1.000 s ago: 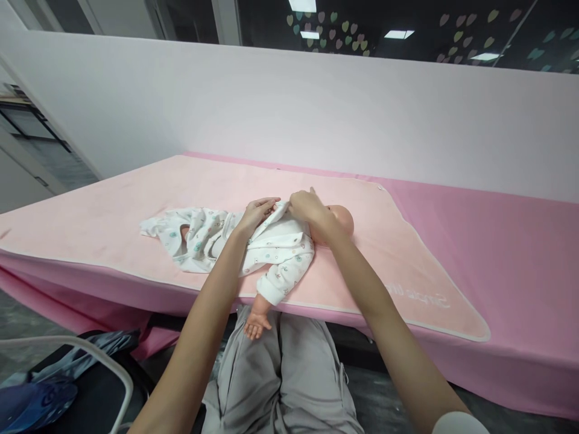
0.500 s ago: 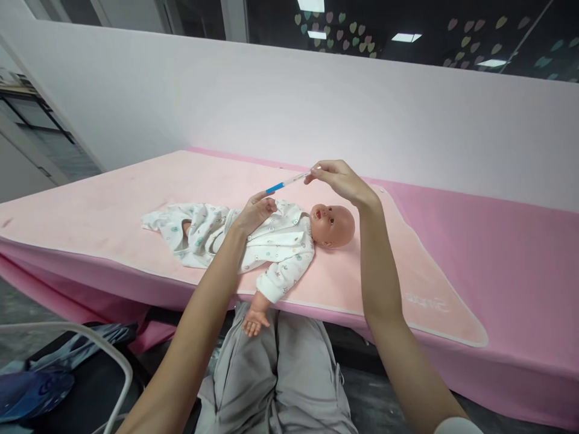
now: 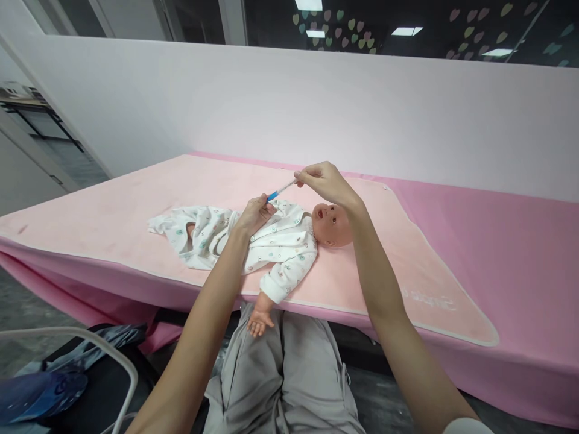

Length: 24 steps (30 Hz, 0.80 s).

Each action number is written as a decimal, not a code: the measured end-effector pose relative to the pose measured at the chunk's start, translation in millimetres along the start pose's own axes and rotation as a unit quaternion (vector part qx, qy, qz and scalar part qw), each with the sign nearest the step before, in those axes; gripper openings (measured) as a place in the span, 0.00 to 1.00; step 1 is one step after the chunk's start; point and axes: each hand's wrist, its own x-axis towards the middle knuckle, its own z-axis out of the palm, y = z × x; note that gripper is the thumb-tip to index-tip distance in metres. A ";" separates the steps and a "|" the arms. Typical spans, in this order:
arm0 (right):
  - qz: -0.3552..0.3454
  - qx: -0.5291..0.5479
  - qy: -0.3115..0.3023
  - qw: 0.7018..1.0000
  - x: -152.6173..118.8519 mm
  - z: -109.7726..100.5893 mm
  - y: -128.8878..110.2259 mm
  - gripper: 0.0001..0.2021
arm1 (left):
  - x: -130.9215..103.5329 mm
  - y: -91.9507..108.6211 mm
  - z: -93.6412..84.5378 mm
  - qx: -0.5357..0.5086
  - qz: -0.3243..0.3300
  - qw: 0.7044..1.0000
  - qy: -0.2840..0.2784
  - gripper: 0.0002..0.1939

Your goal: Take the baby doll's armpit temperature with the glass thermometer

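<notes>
- White wall [image 3: 181, 96] behind the far edge of the pink-draped table [image 3: 511, 253]; dark window [image 3: 271, 27] above, heart stickers [image 3: 351, 24] on it.
- Far left, below the near edge: black chair [image 3: 108, 380] with a pale rail; blue item [image 3: 40, 395] on it — unclear what.
- Peach mat [image 3: 384, 211] over the table's left and middle. Doll [image 3: 289, 241] on it, printed white clothing, legs toward the left end.
- Left hand [image 3: 257, 215] over the doll's middle; thumb and finger pinching the blue end of a slim stick [image 3: 284, 188].
- Doll's near arm [image 3: 289, 274] out past the near edge, above grey trousers [image 3: 312, 361].
- Stick above the doll's upper body, slanting up rightward — held at both ends.
- Right hand [image 3: 326, 182], higher, fingertips pinching the pale end; remaining fingers, cannot tell.
- Doll's head [image 3: 331, 226], partly behind the right forearm [image 3: 380, 271].
- Mat's rounded right corner by the near edge.
</notes>
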 end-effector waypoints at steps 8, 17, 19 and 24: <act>-0.005 0.010 0.046 0.999 -0.3 -11.2 8.0 0.19 | 3.5 3.3 4.7 0.086 -0.032 0.995 0.027 0.24; 0.048 0.010 0.089 0.995 -6.3 -25.7 10.0 0.18 | 4.0 0.0 1.0 0.088 -0.038 0.995 -0.003 0.23; 0.030 0.008 0.097 0.995 -15.0 -31.0 -3.7 0.18 | 3.9 -5.1 3.9 0.118 -0.034 0.992 -0.027 0.21; 0.010 -0.054 0.084 0.995 -56.4 -48.4 -28.2 0.17 | -20.7 5.4 22.1 0.319 0.029 0.947 -0.037 0.17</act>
